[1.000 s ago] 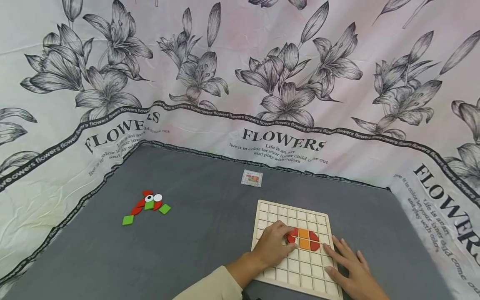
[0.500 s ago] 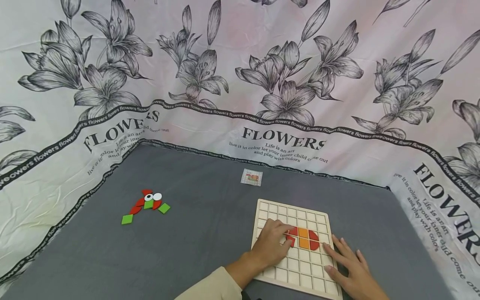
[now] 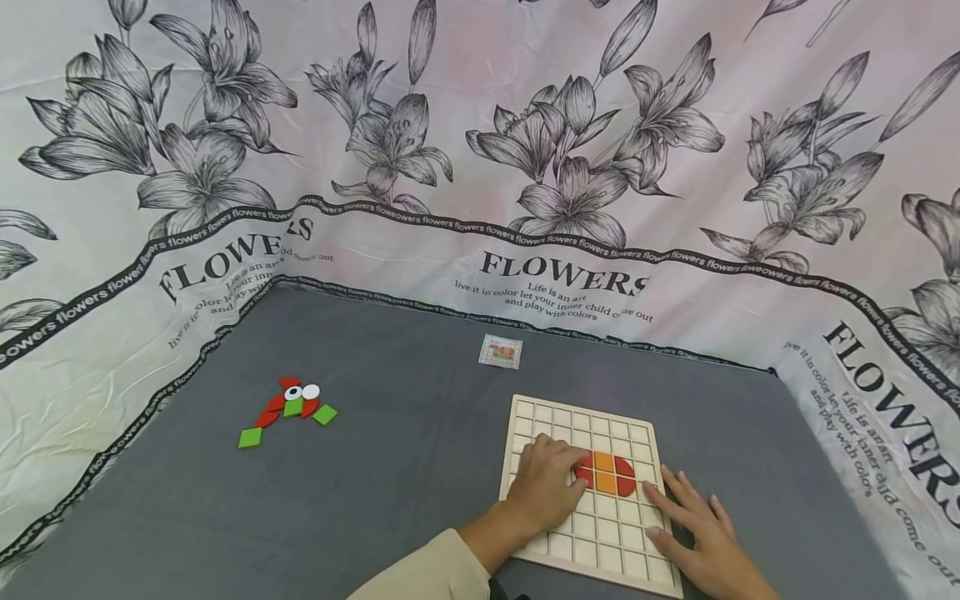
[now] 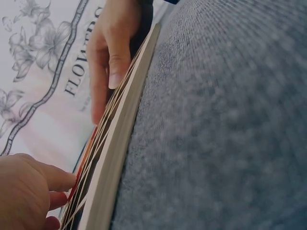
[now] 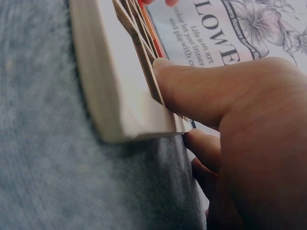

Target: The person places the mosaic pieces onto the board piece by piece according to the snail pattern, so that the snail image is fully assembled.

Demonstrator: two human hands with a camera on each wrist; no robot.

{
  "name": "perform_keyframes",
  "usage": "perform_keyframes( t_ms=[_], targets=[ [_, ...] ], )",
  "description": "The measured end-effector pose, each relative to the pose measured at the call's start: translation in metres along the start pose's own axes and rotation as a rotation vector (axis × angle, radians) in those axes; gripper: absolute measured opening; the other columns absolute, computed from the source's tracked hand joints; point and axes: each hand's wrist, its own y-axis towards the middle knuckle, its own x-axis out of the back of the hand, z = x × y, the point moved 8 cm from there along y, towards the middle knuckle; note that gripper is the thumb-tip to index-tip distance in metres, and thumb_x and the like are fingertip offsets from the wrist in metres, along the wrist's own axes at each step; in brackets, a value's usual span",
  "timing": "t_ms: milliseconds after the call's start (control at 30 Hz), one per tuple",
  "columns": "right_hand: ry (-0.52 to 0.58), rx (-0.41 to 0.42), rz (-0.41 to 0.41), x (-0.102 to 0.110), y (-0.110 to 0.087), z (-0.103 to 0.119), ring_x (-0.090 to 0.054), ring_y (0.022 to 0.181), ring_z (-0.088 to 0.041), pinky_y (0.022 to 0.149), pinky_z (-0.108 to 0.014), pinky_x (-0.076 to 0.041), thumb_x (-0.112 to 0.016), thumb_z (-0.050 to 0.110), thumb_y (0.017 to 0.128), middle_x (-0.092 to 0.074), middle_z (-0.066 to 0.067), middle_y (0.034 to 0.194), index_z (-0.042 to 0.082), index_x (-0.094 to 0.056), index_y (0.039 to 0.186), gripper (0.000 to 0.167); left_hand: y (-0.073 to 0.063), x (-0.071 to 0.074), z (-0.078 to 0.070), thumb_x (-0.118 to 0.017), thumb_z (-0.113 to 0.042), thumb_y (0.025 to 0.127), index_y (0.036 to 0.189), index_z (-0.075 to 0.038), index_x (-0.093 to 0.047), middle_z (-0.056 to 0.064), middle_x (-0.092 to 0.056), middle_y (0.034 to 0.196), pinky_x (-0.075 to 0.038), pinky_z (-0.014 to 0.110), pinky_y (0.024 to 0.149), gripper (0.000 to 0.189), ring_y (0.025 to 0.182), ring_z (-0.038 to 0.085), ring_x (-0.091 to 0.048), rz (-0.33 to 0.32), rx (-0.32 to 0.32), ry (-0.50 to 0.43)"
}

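Head view showed the left hand [image 3: 542,487] resting on the wooden grid board [image 3: 592,492], fingers curled over, tips touching the red piece [image 3: 583,470] at the left end of the red-and-orange cluster [image 3: 606,473] mid-board. That piece lay just ahead of those fingertips, cluster running left to right. The right hand [image 3: 693,533] lay flat, fingers straight, on the board's near right corner, close beside the cluster but apart; the left hand was nearer.

The pale grid board [image 3: 585,417] looks like smooth matt wood, lying on rough grey felt-like cloth [image 3: 390,467].
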Motion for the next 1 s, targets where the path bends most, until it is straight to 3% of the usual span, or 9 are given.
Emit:
perform_keyframes(
  t_ms=[200,433,800,1000],
  targets=[
    [-0.004,0.012,0.005,-0.001,0.006,0.003,-0.016,0.138,-0.048,0.099,-0.072,0.001,-0.064,0.026,0.094,-0.03,-0.025,0.15,0.006,-0.05,0.141,0.053,0.001,0.002,0.003,-0.077,-0.016,0.08,0.104,-0.016,-0.074,-0.007,-0.068,0.096,-0.038,0.024,0.071,0.025,0.087,0.01,-0.053,-0.018,-0.002,0.011],
    [0.011,-0.024,0.046,-0.006,0.008,0.001,-0.017,0.135,-0.053,0.099,-0.072,0.002,-0.065,0.029,0.093,-0.028,-0.027,0.15,0.004,-0.05,0.14,0.056,0.0,0.015,0.006,-0.075,-0.011,0.08,0.102,-0.011,-0.074,-0.005,-0.07,0.098,-0.039,0.021,0.072,0.023,0.086,0.008,-0.053,-0.064,-0.038,-0.107],
    [0.028,-0.068,0.101,-0.007,0.006,-0.01,-0.011,0.135,-0.054,0.097,-0.073,0.007,-0.063,0.03,0.094,-0.022,-0.029,0.151,0.0,-0.047,0.141,0.057,-0.005,0.085,0.021,-0.077,-0.001,0.076,0.1,-0.002,-0.072,0.006,-0.069,0.094,-0.046,0.028,0.078,0.025,0.089,0.019,-0.059,-0.239,-0.087,-0.243],
    [0.04,-0.075,0.122,-0.009,0.005,-0.012,-0.011,0.134,-0.057,0.094,-0.075,0.006,-0.062,0.029,0.094,-0.021,-0.03,0.151,0.0,-0.046,0.141,0.057,-0.019,0.128,0.045,-0.077,0.002,0.074,0.102,-0.001,-0.072,0.006,-0.068,0.095,-0.049,0.035,0.077,0.028,0.09,0.021,-0.058,-0.318,-0.036,-0.241]
  ],
)
